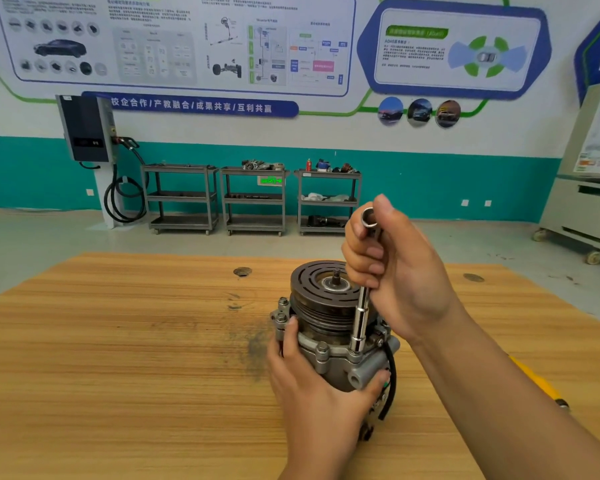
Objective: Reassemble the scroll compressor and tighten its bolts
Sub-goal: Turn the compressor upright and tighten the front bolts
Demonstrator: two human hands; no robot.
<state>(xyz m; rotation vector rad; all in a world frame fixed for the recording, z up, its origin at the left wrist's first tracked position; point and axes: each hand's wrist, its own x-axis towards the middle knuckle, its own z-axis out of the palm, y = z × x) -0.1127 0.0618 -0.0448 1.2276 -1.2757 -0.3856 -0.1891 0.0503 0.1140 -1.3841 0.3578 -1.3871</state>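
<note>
While the left hand (312,382) clasps the near body of the grey cast-metal scroll compressor (340,365), upright on the wooden table (118,341), the right hand (402,271) grips a chrome tubular socket wrench (361,320) seated on its right flange; keep the wrench plumb and the body braced.

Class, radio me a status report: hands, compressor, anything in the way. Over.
Right hand grips socket wrench, socket end down on housing flange. Left hand holds compressor upright on table. Nothing blocks the wrench.
</note>
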